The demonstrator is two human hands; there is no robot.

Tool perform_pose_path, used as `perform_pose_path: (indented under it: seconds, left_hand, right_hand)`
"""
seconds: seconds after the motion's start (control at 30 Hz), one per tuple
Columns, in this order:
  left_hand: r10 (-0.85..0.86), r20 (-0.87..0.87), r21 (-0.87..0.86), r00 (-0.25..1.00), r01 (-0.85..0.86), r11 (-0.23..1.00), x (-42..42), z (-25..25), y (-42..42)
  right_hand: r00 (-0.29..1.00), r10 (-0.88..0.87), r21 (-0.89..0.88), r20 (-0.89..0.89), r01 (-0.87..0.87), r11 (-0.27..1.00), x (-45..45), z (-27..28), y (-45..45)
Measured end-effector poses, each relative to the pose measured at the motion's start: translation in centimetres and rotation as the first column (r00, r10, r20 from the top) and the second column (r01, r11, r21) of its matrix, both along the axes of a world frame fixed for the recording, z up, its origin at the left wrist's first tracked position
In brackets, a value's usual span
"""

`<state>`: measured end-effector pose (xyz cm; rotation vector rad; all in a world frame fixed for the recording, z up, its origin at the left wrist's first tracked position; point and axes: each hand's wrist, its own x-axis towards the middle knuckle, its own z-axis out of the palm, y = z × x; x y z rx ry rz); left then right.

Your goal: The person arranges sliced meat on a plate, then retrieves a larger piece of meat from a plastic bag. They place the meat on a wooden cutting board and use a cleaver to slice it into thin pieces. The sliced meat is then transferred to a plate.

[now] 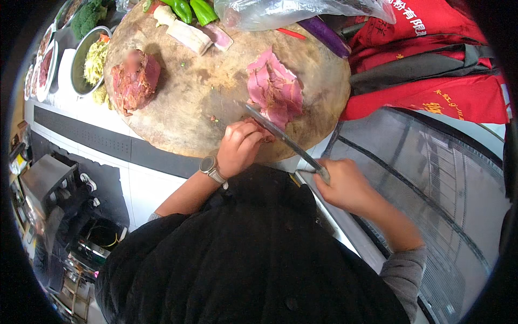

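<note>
My left hand (240, 148), a watch on its wrist, presses with curled fingers on a small piece of reddish meat (265, 131) near the front edge of a round wooden chopping block (182, 133). My right hand (344, 184) grips the handle of a knife (285, 139), seen almost along its spine. The blade reaches across the meat just right of my left fingers; whether it touches the block is hidden. Beyond the blade lies a loose pile of thin pink meat slices (275, 89). A larger chunk of cooked meat (135, 83) rests at the block's left side.
Green peppers (204, 12), a pale root piece (188, 36), an eggplant (325, 36) and a clear plastic bag (283, 16) line the far edge. Left stand a metal bowl of shredded vegetables (95, 65), broccoli (89, 18) and plates (46, 73). Red printed cloth (421, 89) lies right.
</note>
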<state>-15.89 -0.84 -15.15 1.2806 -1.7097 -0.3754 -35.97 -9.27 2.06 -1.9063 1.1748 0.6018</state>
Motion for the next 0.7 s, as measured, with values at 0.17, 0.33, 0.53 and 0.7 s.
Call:
perform_pose_path:
  seconds: [0.17, 0.33, 0.53, 0.7]
  left_hand:
    - [-0.044, -0.014, 0.019, 0.999, 0.044, 0.999, 0.0, 0.2, -0.2]
    - [-0.072, -0.001, 0.058, 0.997, 0.072, 0.996, 0.3, 0.5, -0.4]
    - [-0.069, -0.019, 0.069, 0.997, 0.07, 0.995, 0.5, 0.2, -0.4]
    - [-0.08, -0.011, 0.103, 0.997, 0.081, 0.991, 0.4, 0.4, -0.4]
  right_hand:
    - [0.996, 0.016, 0.087, -0.087, -0.008, 0.996, -0.6, 1.3, 0.1]
    - [0.993, 0.048, 0.133, -0.11, -0.033, 0.991, 0.4, 0.7, -0.8]
    - [0.998, 0.051, 0.104, -0.049, -0.045, 0.994, 0.8, -1.5, -0.9]
    - [0.991, 0.1, 0.099, -0.09, -0.092, 0.991, 2.6, -4.1, -1.1]
